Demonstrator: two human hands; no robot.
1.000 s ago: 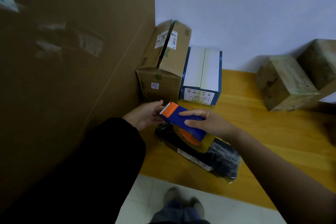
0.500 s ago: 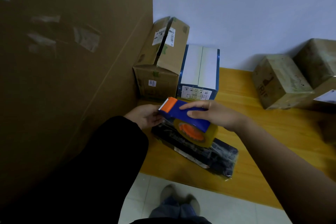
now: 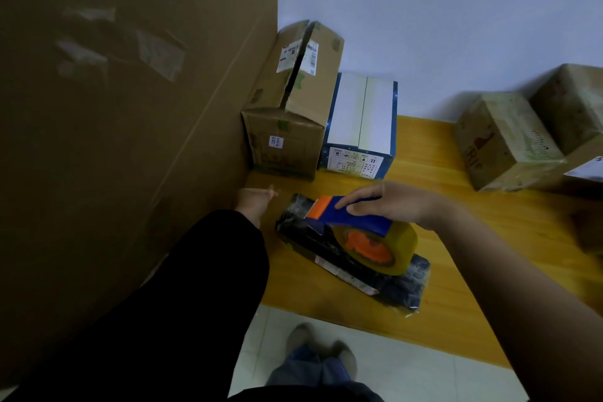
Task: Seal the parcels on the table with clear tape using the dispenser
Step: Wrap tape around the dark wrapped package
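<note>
The right grip (image 3: 396, 206) is holding the dispenser (image 3: 365, 226) over the bag (image 3: 403, 285). The open left grip (image 3: 253, 202) beside the bag should be pinning it flat.

The right hand (image 3: 388, 204), on a bare forearm reaching in from the lower right, curls its fingers over the top of the tape dispenser (image 3: 359, 222) and grips it, while the left hand (image 3: 253, 204), out of a black sleeve, lies loose-fingered and blurred, holding nothing
</note>
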